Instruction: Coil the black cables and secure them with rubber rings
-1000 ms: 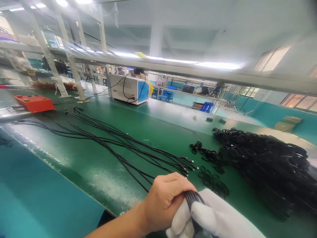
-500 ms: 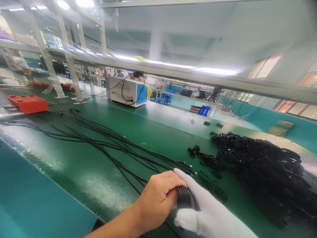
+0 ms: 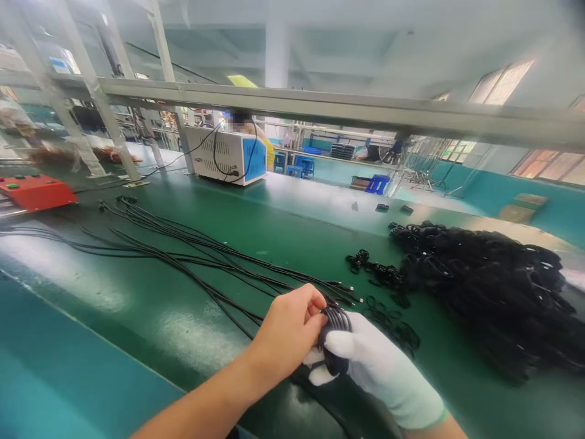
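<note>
My right hand (image 3: 377, 360), in a white glove, is wrapped round a coiled black cable (image 3: 337, 320) just above the bench. The thumb lies across the front of the loops, with fingertips showing below. My bare left hand (image 3: 292, 326) is closed at the coil's upper left edge, thumb and fingers pinching there. Exactly which strand they grip is partly hidden. Beyond the hands, several loose black cables (image 3: 201, 262) stretch leftward across the bench, with metal plugs (image 3: 351, 288) at their near ends. Small black loops (image 3: 384, 274) lie right of the coil.
A large heap of black coils (image 3: 479, 292) covers the right side of the green bench (image 3: 292, 228). At the far left sits a red button box (image 3: 39, 192). A white and blue machine (image 3: 228, 155) stands at the back, with a person partly visible behind it. A metal rail (image 3: 320, 103) spans above.
The coil has turned in the gloved hand and its loops now face me more. Both hands have shifted slightly up and left. The left fingers have moved onto the coil's edge; the view has tilted down.
</note>
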Tool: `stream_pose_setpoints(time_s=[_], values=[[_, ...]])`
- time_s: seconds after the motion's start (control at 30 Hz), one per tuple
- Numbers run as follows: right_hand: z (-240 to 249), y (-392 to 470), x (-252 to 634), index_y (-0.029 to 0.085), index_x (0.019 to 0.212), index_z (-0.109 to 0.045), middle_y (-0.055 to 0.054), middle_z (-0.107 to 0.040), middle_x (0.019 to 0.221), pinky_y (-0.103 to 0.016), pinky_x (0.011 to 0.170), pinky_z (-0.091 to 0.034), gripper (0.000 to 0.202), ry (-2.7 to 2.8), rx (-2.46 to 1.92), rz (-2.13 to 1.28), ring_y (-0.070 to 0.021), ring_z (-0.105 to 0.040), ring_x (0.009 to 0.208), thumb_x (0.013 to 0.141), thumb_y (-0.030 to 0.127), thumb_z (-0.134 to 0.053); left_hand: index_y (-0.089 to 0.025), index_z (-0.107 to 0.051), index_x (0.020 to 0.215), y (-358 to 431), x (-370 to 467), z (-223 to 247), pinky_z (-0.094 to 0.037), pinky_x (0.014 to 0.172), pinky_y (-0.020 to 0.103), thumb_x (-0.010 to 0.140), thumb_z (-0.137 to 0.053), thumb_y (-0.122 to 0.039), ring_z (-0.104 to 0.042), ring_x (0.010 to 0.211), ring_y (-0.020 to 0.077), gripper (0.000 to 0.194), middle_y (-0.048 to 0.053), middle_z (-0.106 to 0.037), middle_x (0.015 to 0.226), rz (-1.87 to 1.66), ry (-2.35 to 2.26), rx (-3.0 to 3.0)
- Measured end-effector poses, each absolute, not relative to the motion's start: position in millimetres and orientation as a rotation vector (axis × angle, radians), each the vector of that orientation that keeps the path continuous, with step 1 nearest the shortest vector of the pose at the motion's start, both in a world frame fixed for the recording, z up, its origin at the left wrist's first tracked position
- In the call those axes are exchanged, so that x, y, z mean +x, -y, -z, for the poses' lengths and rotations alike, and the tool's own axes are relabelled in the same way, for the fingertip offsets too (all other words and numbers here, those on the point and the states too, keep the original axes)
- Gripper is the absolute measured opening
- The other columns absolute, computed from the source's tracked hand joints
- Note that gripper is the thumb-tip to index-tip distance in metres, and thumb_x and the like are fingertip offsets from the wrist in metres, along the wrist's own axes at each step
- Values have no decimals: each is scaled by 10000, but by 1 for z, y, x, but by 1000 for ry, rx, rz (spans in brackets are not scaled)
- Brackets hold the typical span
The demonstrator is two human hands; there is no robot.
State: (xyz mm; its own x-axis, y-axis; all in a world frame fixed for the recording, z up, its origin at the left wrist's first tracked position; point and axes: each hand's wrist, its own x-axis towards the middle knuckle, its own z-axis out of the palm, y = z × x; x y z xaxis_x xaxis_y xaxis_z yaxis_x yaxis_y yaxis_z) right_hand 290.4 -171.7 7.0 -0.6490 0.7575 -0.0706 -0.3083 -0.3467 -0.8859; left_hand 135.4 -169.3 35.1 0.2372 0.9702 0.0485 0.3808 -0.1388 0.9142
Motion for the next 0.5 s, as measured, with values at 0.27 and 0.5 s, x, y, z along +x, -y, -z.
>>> stream_pose_setpoints(time_s=[0.27, 0.5], values=[[2, 174, 286, 80, 848, -633, -65, -554, 772, -284, 623, -469, 250, 1175, -650, -2045, -136, -532, 702, 727, 297, -664, -202, -485, 733, 163, 142, -28, -408, 392, 186, 694, -521, -184, -497, 441, 89, 57, -60, -537, 593, -778, -1272, 1505], [1, 172, 285, 68, 813, -629, -84, -597, 729, -323, 633, -485, 311, 1245, -775, -1971, -148, -566, 627, 699, 353, -678, -205, -475, 688, 156, 140, -22, -351, 376, 159, 682, -501, -178, -490, 459, 86, 38, -59, -540, 569, -731, -1325, 1633]])
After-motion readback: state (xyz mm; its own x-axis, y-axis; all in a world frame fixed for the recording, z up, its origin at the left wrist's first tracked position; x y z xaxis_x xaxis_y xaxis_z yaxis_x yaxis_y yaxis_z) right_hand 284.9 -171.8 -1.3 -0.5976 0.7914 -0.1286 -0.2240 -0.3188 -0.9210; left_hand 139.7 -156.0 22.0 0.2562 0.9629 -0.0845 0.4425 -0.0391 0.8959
